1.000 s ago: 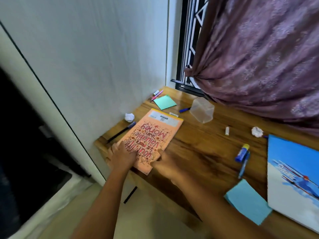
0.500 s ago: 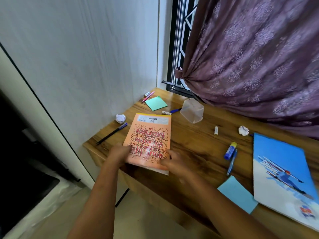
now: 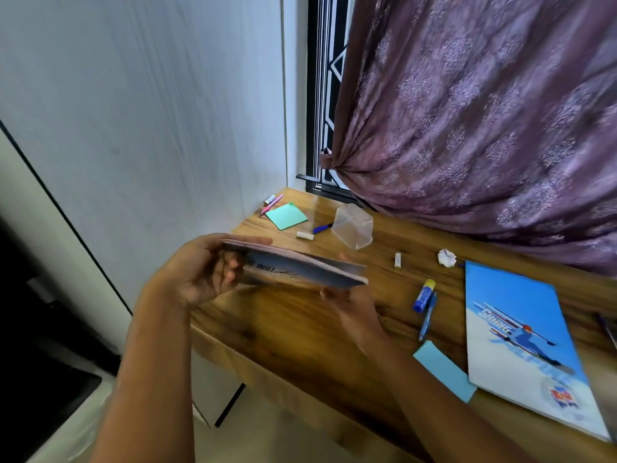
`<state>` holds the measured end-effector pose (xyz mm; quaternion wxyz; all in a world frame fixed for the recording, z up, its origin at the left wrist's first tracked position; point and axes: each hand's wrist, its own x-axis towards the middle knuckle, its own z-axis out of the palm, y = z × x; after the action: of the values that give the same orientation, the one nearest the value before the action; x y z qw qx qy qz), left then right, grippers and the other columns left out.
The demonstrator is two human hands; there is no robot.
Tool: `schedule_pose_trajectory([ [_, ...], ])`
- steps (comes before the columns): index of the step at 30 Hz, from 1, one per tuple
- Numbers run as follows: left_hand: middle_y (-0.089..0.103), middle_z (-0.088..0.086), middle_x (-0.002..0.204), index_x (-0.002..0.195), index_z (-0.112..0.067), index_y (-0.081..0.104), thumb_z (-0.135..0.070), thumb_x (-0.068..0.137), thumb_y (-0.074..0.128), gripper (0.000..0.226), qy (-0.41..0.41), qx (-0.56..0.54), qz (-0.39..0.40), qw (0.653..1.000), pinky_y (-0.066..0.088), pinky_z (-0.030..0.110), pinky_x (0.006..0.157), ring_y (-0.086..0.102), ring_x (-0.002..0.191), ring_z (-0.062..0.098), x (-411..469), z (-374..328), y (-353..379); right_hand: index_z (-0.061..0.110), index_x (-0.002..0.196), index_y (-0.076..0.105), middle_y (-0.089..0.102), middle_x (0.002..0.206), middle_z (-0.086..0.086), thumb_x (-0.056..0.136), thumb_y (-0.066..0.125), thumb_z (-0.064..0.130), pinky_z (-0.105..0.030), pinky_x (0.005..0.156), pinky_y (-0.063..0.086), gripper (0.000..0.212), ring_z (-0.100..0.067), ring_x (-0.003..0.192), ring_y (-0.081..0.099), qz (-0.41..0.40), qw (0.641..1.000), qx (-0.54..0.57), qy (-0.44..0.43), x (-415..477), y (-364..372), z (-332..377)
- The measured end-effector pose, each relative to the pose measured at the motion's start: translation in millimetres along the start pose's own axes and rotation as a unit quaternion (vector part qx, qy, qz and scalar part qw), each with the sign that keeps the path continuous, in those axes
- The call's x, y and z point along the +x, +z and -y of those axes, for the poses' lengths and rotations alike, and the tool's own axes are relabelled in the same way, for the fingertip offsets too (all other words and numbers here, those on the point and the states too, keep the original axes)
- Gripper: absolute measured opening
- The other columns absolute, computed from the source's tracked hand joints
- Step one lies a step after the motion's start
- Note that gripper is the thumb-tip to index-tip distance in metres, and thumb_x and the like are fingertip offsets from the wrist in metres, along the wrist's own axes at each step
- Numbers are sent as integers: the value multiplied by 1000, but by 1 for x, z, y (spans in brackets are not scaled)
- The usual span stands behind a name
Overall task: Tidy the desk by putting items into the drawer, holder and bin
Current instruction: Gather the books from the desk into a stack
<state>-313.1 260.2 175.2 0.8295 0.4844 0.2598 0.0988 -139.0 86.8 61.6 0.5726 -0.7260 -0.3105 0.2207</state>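
Note:
The orange notebook (image 3: 300,269) hangs above the wooden desk (image 3: 300,329), tilted almost edge-on so its underside faces me. My left hand (image 3: 200,272) grips its left end, and my right hand (image 3: 350,309) supports its right end from below. A clear plastic holder (image 3: 352,226) lies on its side near the back of the desk. No drawer or bin shows in the frame.
Behind the holder lie a green sticky pad (image 3: 286,216), a pink pen (image 3: 272,203), a blue marker (image 3: 322,227) and a white cap (image 3: 304,235). To the right are a paper ball (image 3: 446,257), glue stick (image 3: 424,295), blue pen (image 3: 427,317), blue sticky pad (image 3: 444,370) and skiing book (image 3: 524,345).
Both hands have lifted the orange notebook off the desk and tipped it up to nearly edge-on. The camera view has shifted right.

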Motion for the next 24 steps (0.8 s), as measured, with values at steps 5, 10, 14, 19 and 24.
schedule_pose_trajectory([
  [5,56,3,53,122,-3,63,-22,95,38,42,42,-1,107,993,57,23,53,59,47,11,-4,3,12,30,102,59,62,91,16,94,55,27,-6,71,43,9,-1,88,59,8,999,-35,-35,-5,-6,2],
  [10,73,3,76,103,-21,60,-45,96,35,35,108,-68,11,992,57,26,60,72,69,19,7,6,12,38,97,59,61,97,16,96,47,37,-26,78,50,12,-6,91,59,-83,992,-52,-81,-6,-19,15],
  [14,68,-5,90,98,-26,61,-42,96,41,25,73,7,-79,994,43,25,64,64,73,9,28,25,16,34,93,62,60,84,21,97,49,25,-14,67,43,16,3,78,55,-193,974,-32,-111,4,-42,29],
  [19,54,-5,74,79,-19,59,-28,93,53,18,-62,47,-152,985,35,17,44,50,58,8,53,81,24,15,110,64,61,95,7,98,47,10,-8,67,41,21,-4,84,53,-322,934,150,-50,10,-91,25],
  [24,51,1,70,80,-15,57,-23,96,47,21,-79,84,-174,978,34,21,43,45,54,13,81,118,28,20,83,57,50,75,3,101,40,19,-20,55,36,24,-6,62,44,-409,883,222,60,-6,-153,1],
])
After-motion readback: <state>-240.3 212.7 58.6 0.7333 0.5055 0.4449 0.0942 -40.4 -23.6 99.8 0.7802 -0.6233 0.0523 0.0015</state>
